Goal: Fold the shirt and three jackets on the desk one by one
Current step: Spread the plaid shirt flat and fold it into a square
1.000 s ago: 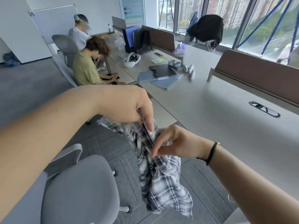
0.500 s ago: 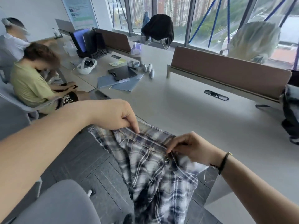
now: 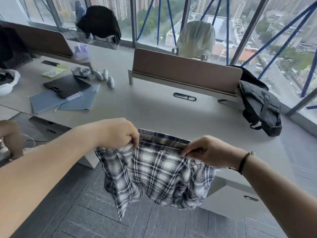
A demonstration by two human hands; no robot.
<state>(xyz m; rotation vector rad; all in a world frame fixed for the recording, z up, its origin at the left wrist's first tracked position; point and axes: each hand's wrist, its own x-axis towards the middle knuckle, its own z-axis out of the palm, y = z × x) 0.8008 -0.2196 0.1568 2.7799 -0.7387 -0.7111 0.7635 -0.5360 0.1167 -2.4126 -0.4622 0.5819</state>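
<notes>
Left hand (image 3: 120, 133) and right hand (image 3: 211, 150) pinching plaid shirt (image 3: 154, 174) top edge, grey desk (image 3: 154, 110), black backpack (image 3: 259, 103), city windows (image 3: 257, 28)

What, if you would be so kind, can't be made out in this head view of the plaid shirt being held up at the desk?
- Plaid shirt: sleeves and front hidden in its own hanging folds.
- Left hand and right hand: fingertips buried in the top edge.
- Small white items on the desk: blurred, unidentifiable.
- Black bag: contents hidden.

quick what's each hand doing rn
Left hand: closed, pinching the top edge of the plaid shirt.
Right hand: closed, pinching the same edge further right; the shirt hangs between them.
</notes>
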